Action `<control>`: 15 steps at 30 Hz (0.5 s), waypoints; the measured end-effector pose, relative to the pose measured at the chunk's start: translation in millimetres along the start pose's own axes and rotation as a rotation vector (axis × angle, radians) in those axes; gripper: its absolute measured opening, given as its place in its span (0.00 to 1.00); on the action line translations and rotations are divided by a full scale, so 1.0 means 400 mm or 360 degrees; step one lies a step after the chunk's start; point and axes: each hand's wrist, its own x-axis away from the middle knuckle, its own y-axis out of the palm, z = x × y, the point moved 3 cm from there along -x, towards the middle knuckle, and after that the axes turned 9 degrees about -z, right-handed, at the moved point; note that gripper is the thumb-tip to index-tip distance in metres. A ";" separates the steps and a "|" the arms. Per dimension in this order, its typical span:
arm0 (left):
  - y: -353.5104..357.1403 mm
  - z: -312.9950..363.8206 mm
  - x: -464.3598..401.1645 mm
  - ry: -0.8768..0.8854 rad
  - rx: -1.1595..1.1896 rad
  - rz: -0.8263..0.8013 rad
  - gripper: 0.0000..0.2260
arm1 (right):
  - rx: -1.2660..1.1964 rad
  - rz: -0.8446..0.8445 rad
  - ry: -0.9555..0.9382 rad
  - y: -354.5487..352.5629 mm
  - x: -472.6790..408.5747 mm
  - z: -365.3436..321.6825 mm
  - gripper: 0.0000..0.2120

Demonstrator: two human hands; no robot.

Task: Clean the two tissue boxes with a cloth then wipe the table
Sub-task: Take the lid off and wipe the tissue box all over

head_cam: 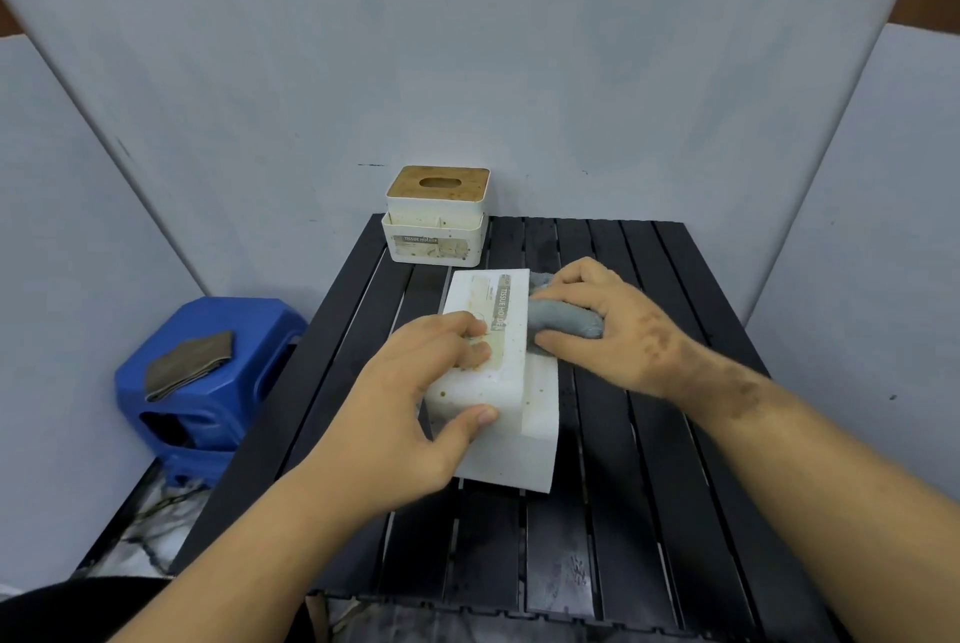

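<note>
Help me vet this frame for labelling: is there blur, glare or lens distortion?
Head view: even, soft light, no glare, faint shadows. Wide-angle bending bows the wall panels at the edges. The label on the near tissue box reads clearly; the grey cloth and both hands are sharp.

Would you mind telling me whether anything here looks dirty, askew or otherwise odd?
Both tissue boxes are soiled: the near tissue box, lying on its side under both hands, has brown specks and a stained label, and the far tissue box shows brown spots on its lid and front. It also overhangs the table at the back edge.
</note>
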 end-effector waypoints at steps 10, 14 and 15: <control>-0.006 -0.008 0.002 -0.0005 0.0028 -0.0022 0.16 | -0.0188 -0.0187 -0.0117 -0.090 0.141 -0.027 0.13; -0.004 -0.015 0.003 0.0005 0.0035 -0.0003 0.18 | -0.0184 -0.0012 -0.0241 0.065 0.141 -0.081 0.15; -0.005 -0.015 0.004 0.0006 0.0032 0.0001 0.18 | -0.0155 -0.0019 -0.0246 0.069 0.140 -0.080 0.16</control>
